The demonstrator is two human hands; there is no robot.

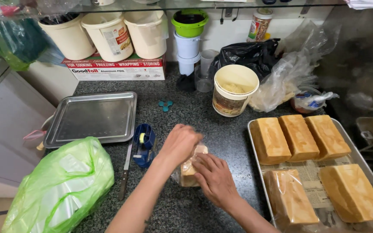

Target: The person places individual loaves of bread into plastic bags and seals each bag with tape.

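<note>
On the speckled dark stone worktop (186, 108): a tan rectangular loaf in a clear plastic bag (189, 170) lay at the near centre, between both hands.
Left hand (178, 144): palm down, fingers curled shut over the bag's far end, slightly blurred.
Right hand (215, 179): flat, fingers spread and pressed on the loaf's near side, not closed around it.
Blue tape dispenser (144, 144): glossy plastic, just left of the left hand.
Long metal tray of golden loaves (255, 149): rimmed, paper-lined, at right.
Crinkled green plastic bag (61, 185): translucent, near left.
</note>
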